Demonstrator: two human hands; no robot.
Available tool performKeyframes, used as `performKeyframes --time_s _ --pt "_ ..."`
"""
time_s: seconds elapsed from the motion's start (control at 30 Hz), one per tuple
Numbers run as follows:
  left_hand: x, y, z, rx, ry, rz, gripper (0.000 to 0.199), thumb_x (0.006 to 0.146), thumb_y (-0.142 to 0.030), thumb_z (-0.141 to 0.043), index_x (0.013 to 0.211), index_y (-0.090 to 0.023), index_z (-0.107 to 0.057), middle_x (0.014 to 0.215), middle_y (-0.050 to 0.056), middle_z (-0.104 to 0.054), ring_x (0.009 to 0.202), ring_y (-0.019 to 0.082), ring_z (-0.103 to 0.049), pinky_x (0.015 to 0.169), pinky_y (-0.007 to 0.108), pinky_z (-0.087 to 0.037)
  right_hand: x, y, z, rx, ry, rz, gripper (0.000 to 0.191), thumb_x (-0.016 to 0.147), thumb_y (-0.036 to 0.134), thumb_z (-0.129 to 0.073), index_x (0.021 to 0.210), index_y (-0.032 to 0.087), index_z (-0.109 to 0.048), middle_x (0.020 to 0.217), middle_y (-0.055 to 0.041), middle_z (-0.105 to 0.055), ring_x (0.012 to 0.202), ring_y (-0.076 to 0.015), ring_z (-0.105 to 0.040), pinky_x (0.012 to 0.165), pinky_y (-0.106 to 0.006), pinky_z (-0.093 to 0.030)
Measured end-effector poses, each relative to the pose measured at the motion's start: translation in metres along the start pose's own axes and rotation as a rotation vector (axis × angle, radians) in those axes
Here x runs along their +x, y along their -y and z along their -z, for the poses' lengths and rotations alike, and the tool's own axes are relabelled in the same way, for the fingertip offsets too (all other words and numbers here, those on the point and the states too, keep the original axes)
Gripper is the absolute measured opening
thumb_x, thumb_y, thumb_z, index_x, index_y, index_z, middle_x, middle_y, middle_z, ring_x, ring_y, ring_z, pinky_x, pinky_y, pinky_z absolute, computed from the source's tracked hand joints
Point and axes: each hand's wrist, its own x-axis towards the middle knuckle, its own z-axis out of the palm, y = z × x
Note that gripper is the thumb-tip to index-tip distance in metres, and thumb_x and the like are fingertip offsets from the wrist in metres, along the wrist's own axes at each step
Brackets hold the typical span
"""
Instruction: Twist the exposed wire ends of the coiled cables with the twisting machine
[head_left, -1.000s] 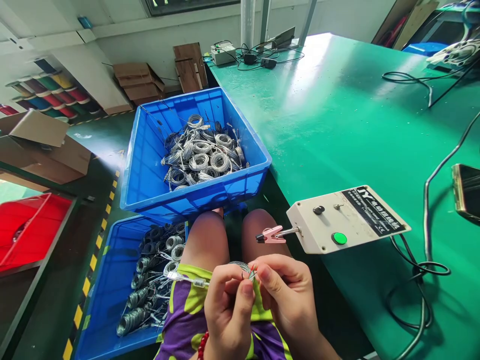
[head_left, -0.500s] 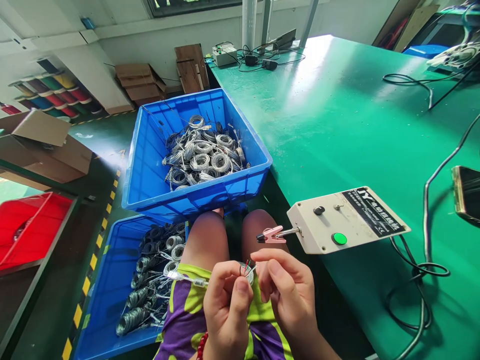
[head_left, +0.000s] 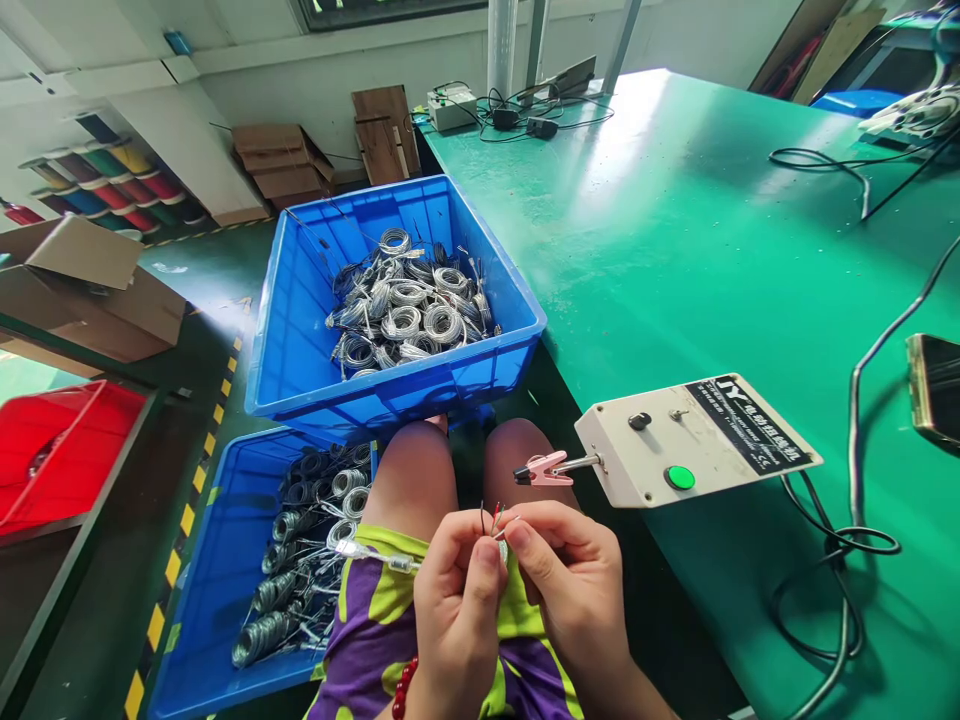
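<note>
Low over my lap, my left hand (head_left: 459,600) pinches the end of a cable, from which thin black, red, green and pale wires (head_left: 496,520) fan out. My right hand (head_left: 574,575) is closed at thumb and forefinger on one pale wire of that cable, close against the left fingertips. The cable's clear plug end (head_left: 401,563) sticks out to the left of my left hand. Most of its coil is hidden behind my fingers. Just beyond my right hand, a pink clip (head_left: 541,469) sits on the shaft of a beige control box (head_left: 697,440) with a green button.
A blue crate (head_left: 397,395) of coiled cables stands ahead; a second blue crate (head_left: 199,590) with more coils is lower left. The green table (head_left: 675,270) spans the right side, with a phone (head_left: 934,390) and black cords (head_left: 840,560). Left is a red bin (head_left: 71,450).
My right hand has moved left and in towards the left hand, its thumb and forefinger now closed on a pale wire. The view has shifted very slightly.
</note>
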Motion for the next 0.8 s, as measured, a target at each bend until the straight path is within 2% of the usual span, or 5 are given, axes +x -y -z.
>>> performKeyframes --time_s 0.13,0.23,0.47,0.63,0.8 --pt "0.005 0.003 0.002 -0.010 0.063 -0.022 0.028 0.106 -0.047 -0.085 0.108 -0.020 -0.083 0.081 0.000 -0.064 0.069 0.011 -0.057 0.069 0.019 -0.058 0.002 0.001 -0.001 0.008 -0.001 -0.007 0.017 0.098 0.042 -0.093 0.093 0.026 -0.096 0.061 -0.0025 -0.074 0.046 -0.0081 -0.049 0.042 -0.017 -0.038" --pt "0.006 0.006 0.005 -0.023 0.082 0.013 0.029 0.106 -0.047 -0.085 0.110 -0.019 -0.082 0.086 0.003 -0.070 0.077 0.015 -0.067 0.074 0.022 -0.061 0.002 0.000 -0.002 0.007 -0.012 0.012 0.014 0.098 0.041 -0.093 0.094 0.027 -0.096 0.058 -0.0007 -0.072 0.044 -0.0074 -0.051 0.042 -0.015 -0.041" --pt "0.006 0.005 0.003 -0.027 0.097 0.055 0.030 0.108 -0.048 -0.083 0.109 -0.018 -0.079 0.096 0.007 -0.076 0.086 0.019 -0.074 0.078 0.025 -0.063 -0.002 -0.005 -0.001 -0.049 -0.071 0.038 0.011 0.097 0.038 -0.094 0.093 0.028 -0.096 0.079 -0.0078 -0.088 0.065 -0.0193 -0.082 0.063 -0.022 -0.066" --pt "0.006 0.000 -0.002 -0.105 0.066 0.089 0.032 0.106 -0.050 -0.085 0.110 -0.020 -0.075 0.090 0.002 -0.068 0.079 0.014 -0.065 0.073 0.020 -0.057 -0.003 -0.007 -0.001 -0.035 -0.101 0.031 0.015 0.097 0.040 -0.094 0.090 0.026 -0.095 0.066 -0.0044 -0.081 0.052 -0.0148 -0.069 0.047 -0.020 -0.052" --pt "0.002 -0.002 -0.004 -0.205 0.107 0.138 0.031 0.112 -0.054 -0.076 0.116 -0.024 -0.070 0.075 -0.005 -0.052 0.064 0.010 -0.041 0.061 0.016 -0.043 -0.003 -0.008 0.001 -0.052 -0.130 0.027 0.018 0.094 0.041 -0.095 0.087 0.025 -0.092 0.065 -0.0029 -0.078 0.049 -0.0110 -0.059 0.048 -0.019 -0.046"
